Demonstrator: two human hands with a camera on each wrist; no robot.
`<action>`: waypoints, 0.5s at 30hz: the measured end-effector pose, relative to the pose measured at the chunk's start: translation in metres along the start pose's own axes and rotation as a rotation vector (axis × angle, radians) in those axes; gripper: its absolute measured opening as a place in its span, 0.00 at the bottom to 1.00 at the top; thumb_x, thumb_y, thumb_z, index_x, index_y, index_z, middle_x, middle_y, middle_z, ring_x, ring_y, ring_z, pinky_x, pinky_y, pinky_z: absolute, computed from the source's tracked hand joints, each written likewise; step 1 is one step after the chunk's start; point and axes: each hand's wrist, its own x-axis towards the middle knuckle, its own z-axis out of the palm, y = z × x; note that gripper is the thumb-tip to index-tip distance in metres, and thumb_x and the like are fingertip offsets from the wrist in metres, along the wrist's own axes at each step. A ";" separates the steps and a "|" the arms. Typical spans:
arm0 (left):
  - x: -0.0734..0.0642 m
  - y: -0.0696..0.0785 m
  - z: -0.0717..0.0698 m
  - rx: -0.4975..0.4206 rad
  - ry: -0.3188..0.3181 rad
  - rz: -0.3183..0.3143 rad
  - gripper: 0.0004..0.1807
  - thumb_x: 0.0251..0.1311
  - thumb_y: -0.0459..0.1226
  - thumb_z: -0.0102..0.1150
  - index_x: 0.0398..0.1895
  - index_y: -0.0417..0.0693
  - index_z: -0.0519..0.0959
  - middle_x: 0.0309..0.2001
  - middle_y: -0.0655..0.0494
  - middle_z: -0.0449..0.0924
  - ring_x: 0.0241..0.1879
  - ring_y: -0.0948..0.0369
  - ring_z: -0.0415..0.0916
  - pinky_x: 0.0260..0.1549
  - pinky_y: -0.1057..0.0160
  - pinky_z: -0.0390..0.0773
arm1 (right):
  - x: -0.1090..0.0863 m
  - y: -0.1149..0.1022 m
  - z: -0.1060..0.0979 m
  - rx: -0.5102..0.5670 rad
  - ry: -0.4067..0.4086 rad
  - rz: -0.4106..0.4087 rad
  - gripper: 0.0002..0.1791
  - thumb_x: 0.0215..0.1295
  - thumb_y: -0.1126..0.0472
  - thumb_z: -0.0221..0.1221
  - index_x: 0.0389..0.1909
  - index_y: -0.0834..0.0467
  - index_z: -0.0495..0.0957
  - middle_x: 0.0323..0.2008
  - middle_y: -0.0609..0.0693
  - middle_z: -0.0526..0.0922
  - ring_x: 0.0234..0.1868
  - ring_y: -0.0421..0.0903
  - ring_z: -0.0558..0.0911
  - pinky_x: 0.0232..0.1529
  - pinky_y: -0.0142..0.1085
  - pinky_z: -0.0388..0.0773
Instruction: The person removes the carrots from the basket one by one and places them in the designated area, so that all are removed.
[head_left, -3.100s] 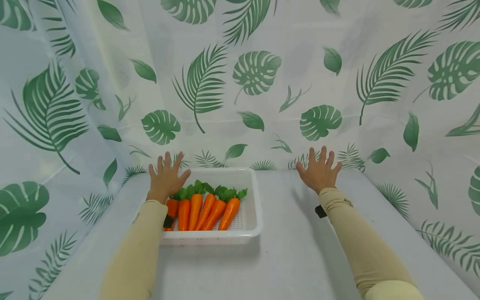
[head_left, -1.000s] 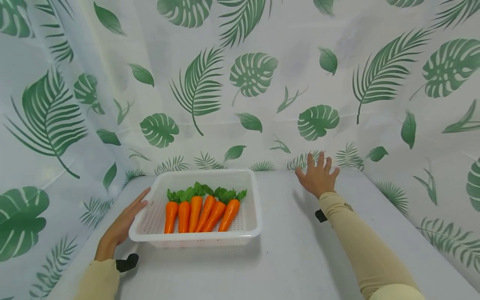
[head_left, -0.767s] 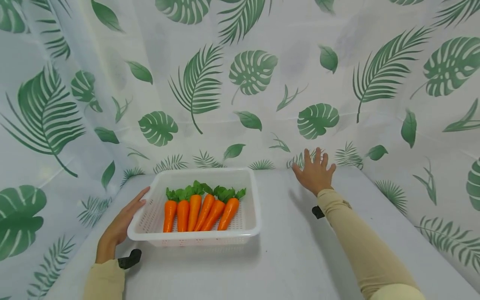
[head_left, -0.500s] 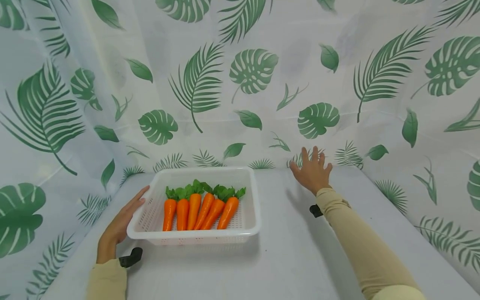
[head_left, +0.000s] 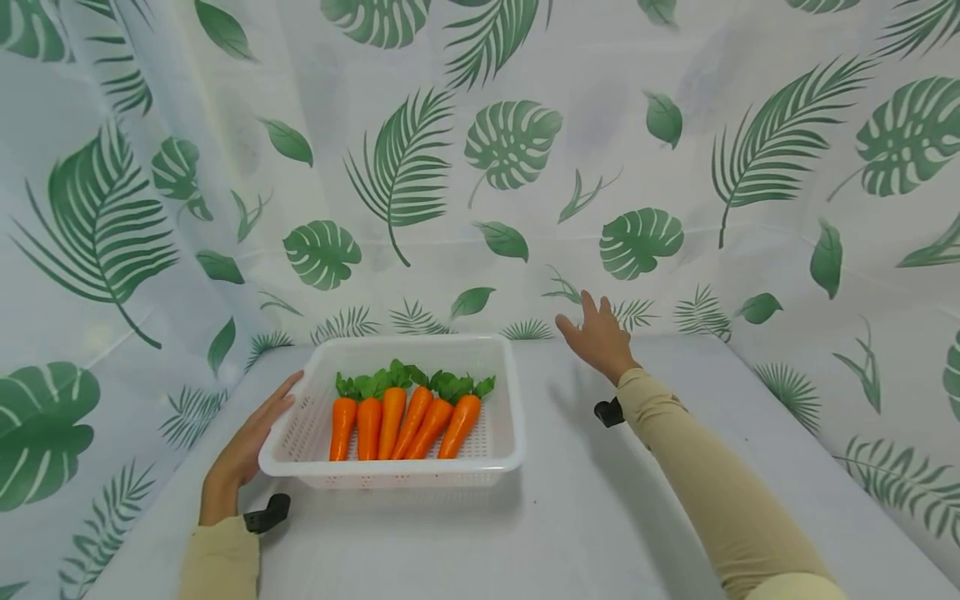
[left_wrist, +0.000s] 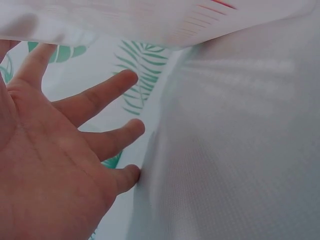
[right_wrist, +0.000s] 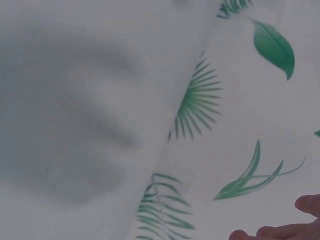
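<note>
A white plastic basket (head_left: pixel 420 468) stands on the table, left of centre in the head view. Several orange carrots (head_left: pixel 392 421) with green leafy tops lie side by side in it. At the basket's left side is my left hand (head_left: pixel 247 446), its fingers extended along the outer wall. The left wrist view shows that hand (left_wrist: pixel 60 150) with fingers spread under the basket's rim (left_wrist: pixel 125 25); firm contact is hard to judge. Right of the basket, my right hand (head_left: pixel 600 340) hovers over the table, fingers spread and holding nothing. Only its fingertips (right_wrist: pixel 240 235) show in the right wrist view.
A white cloth covers the table (head_left: pixel 450 550). White curtains (head_left: pixel 570 100) with green leaf prints rise behind it and at both sides. Dark wrist cameras (head_left: pixel 268 514) stick out below the hands. The right hand casts a shadow on the table.
My left hand has gone from above the basket's left part down to its outer left side. Lately my right hand has drifted left, nearer the basket. The carrots look unmoved.
</note>
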 end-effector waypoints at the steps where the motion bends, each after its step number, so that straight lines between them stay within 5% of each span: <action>1: 0.000 -0.001 0.000 0.005 0.001 -0.001 0.38 0.85 0.58 0.39 0.90 0.64 0.43 0.86 0.42 0.46 0.66 0.42 0.67 0.51 0.57 0.85 | 0.001 -0.004 0.001 0.029 -0.014 -0.006 0.47 0.82 0.40 0.46 0.85 0.68 0.44 0.81 0.78 0.43 0.80 0.76 0.50 0.71 0.78 0.49; 7: 0.000 0.000 0.000 0.003 0.008 -0.014 0.39 0.84 0.59 0.39 0.90 0.63 0.43 0.86 0.43 0.45 0.65 0.43 0.69 0.51 0.57 0.85 | 0.000 -0.036 0.002 0.250 -0.079 -0.024 0.46 0.83 0.44 0.50 0.86 0.66 0.45 0.83 0.68 0.50 0.82 0.67 0.51 0.78 0.62 0.54; 15: -0.001 0.001 0.002 0.007 0.013 -0.018 0.38 0.84 0.59 0.39 0.90 0.64 0.43 0.86 0.43 0.45 0.68 0.41 0.66 0.54 0.55 0.84 | -0.009 -0.079 0.006 0.589 -0.198 0.061 0.40 0.83 0.46 0.54 0.86 0.59 0.53 0.80 0.65 0.62 0.77 0.65 0.66 0.74 0.59 0.66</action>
